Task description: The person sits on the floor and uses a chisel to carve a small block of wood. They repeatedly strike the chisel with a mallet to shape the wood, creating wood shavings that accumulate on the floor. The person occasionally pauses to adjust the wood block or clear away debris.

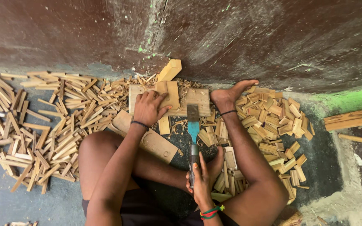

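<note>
Head view: left hand presses a small wood block flat onto a wooden board on the floor. Right hand, nearer the body, is closed around a chisel whose blade rests on the board just right of the block. Cut wood pieces lie piled on either side.
</note>
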A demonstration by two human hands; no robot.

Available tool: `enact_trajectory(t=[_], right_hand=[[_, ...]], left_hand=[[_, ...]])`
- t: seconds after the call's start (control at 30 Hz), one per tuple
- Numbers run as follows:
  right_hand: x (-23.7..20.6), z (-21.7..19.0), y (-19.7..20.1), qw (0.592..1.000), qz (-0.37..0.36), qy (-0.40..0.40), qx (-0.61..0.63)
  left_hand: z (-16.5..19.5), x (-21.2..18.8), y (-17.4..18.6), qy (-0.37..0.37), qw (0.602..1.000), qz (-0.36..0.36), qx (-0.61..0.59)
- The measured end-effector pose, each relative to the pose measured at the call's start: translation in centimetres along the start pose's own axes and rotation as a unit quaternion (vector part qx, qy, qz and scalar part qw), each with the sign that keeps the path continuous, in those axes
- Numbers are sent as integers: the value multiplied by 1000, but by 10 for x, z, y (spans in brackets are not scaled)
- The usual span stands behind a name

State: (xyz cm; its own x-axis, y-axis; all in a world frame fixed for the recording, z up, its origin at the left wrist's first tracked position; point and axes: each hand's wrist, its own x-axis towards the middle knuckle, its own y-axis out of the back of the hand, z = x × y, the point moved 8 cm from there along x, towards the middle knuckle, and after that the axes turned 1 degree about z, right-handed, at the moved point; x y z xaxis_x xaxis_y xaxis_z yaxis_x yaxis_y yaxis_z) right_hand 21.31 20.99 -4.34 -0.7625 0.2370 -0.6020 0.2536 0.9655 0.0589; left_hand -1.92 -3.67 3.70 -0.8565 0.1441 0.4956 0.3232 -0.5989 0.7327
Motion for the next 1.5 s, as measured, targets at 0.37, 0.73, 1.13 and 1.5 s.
enact_trajectory(t=[0.37, 0.73, 1.13, 1.5], right_hand=[[-3, -7, -10, 999, -9, -33, -38], [-15, -26, -20, 998, -13, -28, -53], [-30, -43, -8, 1000, -9, 2, -21], [-47, -47, -34, 997, -68, -14, -25]], left_hand=[[6, 16, -21, -14, 999, -2, 36], [-14, 7, -30, 5, 1000, -21, -14], [82, 11, -1, -113, 960, -15, -254], [135, -12, -37, -209, 936, -171, -227]])
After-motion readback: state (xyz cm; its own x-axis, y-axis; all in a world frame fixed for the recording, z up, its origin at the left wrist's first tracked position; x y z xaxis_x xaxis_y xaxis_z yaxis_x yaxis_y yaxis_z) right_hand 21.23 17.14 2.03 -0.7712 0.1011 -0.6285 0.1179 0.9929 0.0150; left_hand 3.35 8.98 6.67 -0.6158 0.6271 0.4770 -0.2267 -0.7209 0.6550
